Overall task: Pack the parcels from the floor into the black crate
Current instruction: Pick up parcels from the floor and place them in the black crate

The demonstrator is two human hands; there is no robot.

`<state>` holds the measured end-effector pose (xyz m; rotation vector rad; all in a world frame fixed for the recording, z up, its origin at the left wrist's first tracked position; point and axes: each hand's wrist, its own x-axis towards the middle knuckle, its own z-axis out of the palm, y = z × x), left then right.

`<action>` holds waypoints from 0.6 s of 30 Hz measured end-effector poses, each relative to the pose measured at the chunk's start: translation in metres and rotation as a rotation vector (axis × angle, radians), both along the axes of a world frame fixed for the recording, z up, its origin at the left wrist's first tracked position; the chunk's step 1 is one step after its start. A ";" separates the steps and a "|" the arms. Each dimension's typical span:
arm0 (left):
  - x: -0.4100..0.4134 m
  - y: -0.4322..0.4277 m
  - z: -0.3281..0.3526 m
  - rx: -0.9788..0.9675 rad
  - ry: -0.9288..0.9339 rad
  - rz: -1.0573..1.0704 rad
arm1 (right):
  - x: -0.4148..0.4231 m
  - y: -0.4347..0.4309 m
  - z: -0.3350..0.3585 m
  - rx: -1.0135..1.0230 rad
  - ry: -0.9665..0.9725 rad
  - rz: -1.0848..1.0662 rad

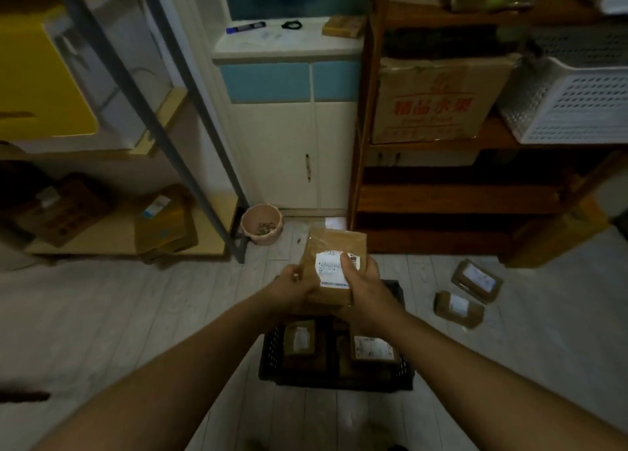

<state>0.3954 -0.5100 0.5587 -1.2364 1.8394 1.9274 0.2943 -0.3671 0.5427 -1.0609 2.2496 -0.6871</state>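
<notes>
Both hands grip 1 taped cardboard parcel (334, 267) above the black crate (272, 348): left hand (292, 289) on its left edge, right hand (362, 280) w/ thumb across the label. Approx 2 parcels (372, 348) already in crate; 2 floor parcels (470, 292) left at right.

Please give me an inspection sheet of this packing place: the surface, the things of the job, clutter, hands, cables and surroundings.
Surface: pale plank floor, scuffed.
Job's things: black crate on the floor, two labelled parcels inside; held parcel above it; two floor parcels lie right of it.
Clutter: pink bucket beside the white cabinet; blue marker on the counter.
Grippers: left hand and right hand both grip the held parcel.
Cables: small black loop on the counter, perhaps a cable; cannot tell.
Surroundings: white cabinet ahead; wooden shelf unit at right with a fruit carton and white basket; grey rack at left.
</notes>
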 end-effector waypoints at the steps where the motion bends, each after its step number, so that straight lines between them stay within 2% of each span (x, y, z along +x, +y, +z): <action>1: 0.000 -0.010 -0.010 0.005 -0.006 -0.047 | 0.003 -0.004 -0.011 0.018 0.015 0.007; 6: 0.007 -0.044 -0.074 0.044 0.033 -0.277 | 0.021 -0.020 -0.088 0.128 0.007 0.008; 12: 0.001 -0.054 -0.204 0.096 -0.130 -0.251 | 0.023 -0.025 -0.228 0.229 0.001 0.036; 15: -0.002 -0.054 -0.281 0.110 -0.147 -0.152 | 0.015 -0.016 -0.301 0.295 0.034 0.069; 17: 0.000 -0.060 -0.340 -0.018 -0.181 -0.169 | 0.009 -0.010 -0.346 0.325 0.061 0.100; 18: 0.003 -0.064 -0.370 -0.135 -0.226 -0.255 | 0.007 -0.007 -0.368 0.344 0.073 0.111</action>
